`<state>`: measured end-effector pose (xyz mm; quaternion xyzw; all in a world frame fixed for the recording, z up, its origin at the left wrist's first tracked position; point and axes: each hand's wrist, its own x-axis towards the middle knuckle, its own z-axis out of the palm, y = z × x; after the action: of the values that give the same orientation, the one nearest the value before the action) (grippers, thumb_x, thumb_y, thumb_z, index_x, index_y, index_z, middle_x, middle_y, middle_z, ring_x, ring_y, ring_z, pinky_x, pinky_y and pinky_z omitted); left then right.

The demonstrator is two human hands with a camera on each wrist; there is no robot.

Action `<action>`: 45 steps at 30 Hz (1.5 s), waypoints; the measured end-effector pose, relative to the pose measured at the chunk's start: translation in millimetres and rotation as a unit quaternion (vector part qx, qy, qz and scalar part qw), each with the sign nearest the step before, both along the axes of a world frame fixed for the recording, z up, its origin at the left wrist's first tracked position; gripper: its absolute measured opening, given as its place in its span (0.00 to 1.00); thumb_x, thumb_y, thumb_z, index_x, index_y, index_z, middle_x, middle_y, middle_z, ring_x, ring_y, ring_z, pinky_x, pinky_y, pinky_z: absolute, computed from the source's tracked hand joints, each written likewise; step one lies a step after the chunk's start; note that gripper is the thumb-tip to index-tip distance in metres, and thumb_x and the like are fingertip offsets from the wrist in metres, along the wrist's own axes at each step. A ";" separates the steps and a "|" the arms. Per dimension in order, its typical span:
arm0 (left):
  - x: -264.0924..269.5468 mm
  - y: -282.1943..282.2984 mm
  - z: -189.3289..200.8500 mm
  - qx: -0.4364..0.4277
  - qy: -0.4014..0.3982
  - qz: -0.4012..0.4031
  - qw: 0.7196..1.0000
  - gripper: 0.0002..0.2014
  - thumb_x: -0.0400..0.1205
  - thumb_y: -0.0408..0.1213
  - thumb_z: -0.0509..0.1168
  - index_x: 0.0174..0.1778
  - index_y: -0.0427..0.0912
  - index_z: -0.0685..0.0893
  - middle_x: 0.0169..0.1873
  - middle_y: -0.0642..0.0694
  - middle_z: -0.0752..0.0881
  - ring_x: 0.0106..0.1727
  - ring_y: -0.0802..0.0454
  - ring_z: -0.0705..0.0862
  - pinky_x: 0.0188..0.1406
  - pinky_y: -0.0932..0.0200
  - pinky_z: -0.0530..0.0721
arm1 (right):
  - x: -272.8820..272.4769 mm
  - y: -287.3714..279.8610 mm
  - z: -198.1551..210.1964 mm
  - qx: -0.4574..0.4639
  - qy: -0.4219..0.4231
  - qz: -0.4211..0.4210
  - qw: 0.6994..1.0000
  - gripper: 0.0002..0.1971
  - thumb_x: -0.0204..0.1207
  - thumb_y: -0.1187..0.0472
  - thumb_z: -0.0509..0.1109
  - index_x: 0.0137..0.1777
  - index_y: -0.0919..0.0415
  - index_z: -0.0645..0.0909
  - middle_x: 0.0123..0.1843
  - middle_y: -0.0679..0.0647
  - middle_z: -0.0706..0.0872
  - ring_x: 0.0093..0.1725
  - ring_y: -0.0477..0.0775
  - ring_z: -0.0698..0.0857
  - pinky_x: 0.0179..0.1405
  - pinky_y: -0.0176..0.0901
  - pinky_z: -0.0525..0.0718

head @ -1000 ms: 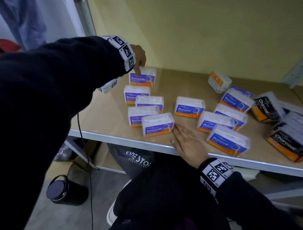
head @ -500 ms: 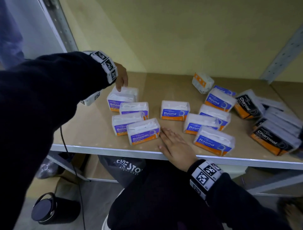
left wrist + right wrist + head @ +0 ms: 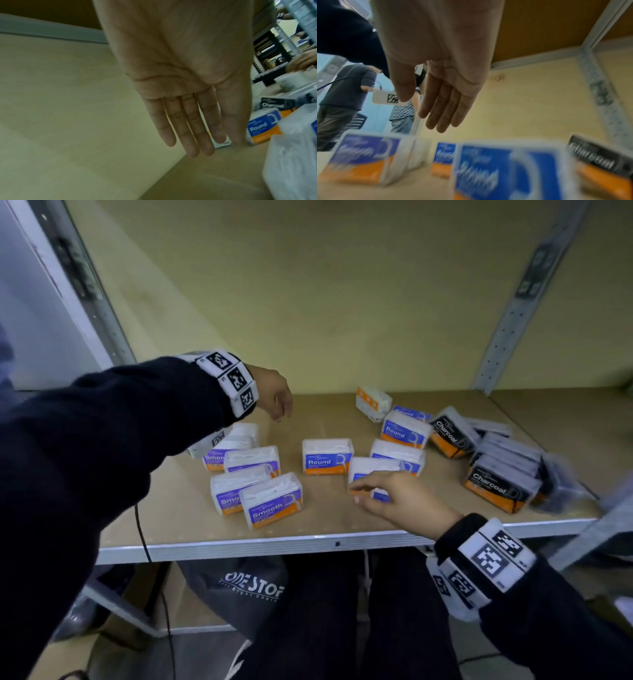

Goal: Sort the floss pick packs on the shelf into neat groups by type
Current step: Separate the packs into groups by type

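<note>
Several purple Smooth packs [image 3: 270, 505] stand grouped at the shelf's left front. Blue Round packs [image 3: 327, 457] are scattered in the middle, and black Charcoal packs [image 3: 496, 487] are piled at the right. One pack [image 3: 373, 402] lies on its side at the back. My left hand [image 3: 279, 409] hovers behind the Smooth group with straight fingers [image 3: 188, 128] and holds nothing. My right hand [image 3: 358, 495] hovers flat just over a front Round pack [image 3: 505, 173], which it mostly hides in the head view; its fingers [image 3: 440, 108] are straight and empty.
The wooden shelf [image 3: 178, 508] has a metal front edge [image 3: 274, 546], and a perforated upright [image 3: 513, 302] stands at the back right. A grey bag [image 3: 246, 587] and a black cable [image 3: 144, 542] lie below. People stand in the background [image 3: 342, 92].
My left hand has lifted off the rear Smooth pack and moved right. My right hand has left the shelf's front edge, risen and moved right over a Round pack.
</note>
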<state>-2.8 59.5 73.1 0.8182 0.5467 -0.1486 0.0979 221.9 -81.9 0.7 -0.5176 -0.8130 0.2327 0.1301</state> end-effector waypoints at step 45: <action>161.2 168.6 -55.4 0.005 0.063 -0.128 0.990 0.16 0.85 0.30 0.57 0.66 0.36 0.82 0.67 0.39 0.82 0.70 0.43 0.78 0.55 0.63 0.73 | 83.6 172.9 12.8 -0.082 -0.279 -0.070 0.954 0.21 0.81 0.66 0.61 0.74 0.69 0.70 0.77 0.64 0.68 0.72 0.63 0.76 0.71 0.51 0.76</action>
<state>158.4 228.1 17.7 0.8710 0.4430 -0.2088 0.0395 305.5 91.0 13.5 -0.6262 -0.7569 0.1354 -0.1286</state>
